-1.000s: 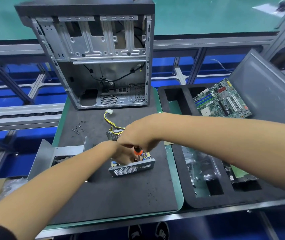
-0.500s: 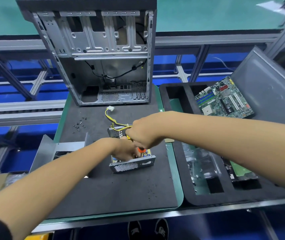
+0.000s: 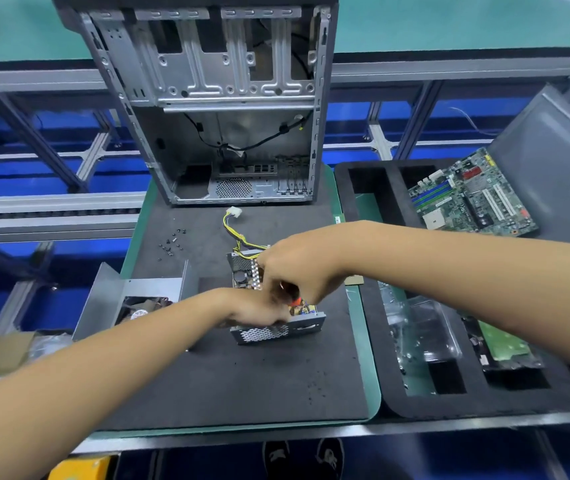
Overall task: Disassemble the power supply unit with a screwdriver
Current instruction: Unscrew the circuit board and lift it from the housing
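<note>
At frame centre on the worktop (image 3: 242,393), the power supply unit (image 3: 276,329), rigid thin sheet metal around a fragile board, is steadied by the left hand (image 3: 256,308) at its perforated wall while the right hand (image 3: 302,271) clenches the screwdriver (image 3: 295,301).

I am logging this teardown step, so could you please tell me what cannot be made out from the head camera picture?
- Screwdriver: only a bit of orange handle shows; the right hand hides its tip and the screw.
- Left hand: motion-blurred, so its fingers' hold on the power supply unit is unclear.
- Loose screws on the mat: too small to count or type.
- Cover, left: contents partly hidden by the left forearm.
</note>
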Demonstrator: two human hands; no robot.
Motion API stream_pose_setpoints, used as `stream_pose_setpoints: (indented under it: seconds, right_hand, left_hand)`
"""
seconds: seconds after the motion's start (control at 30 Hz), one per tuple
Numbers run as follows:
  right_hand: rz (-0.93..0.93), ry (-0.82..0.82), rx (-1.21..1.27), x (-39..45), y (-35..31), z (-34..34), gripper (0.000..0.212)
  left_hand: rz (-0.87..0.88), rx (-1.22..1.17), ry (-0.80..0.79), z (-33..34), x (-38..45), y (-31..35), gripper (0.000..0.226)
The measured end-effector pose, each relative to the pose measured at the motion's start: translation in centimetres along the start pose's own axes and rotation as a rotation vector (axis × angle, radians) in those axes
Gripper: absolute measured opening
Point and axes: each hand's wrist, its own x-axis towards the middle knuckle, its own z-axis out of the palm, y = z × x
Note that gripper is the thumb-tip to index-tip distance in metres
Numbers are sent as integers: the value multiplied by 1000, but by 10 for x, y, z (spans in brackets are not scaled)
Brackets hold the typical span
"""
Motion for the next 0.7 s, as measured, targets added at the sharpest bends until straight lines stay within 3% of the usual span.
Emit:
stream_pose_setpoints:
  seconds: [0.1, 0.2, 0.47, 0.7]
  right_hand:
    - [160, -29, 52, 0, -4, 0, 30]
    - [264, -33, -85, 4, 0, 2, 26]
    - [134, 82, 71, -4, 4, 1, 17]
    - [123, 75, 178, -10, 8, 7, 27]
  left_hand:
    - [-67, -42, -66, 0, 0, 0, 15]
    - [-80, 39, -147, -2, 6, 1, 24]
    - [-140, 98, -106, 5, 16, 5, 21]
    - [-270, 64, -106, 10, 22, 16, 29]
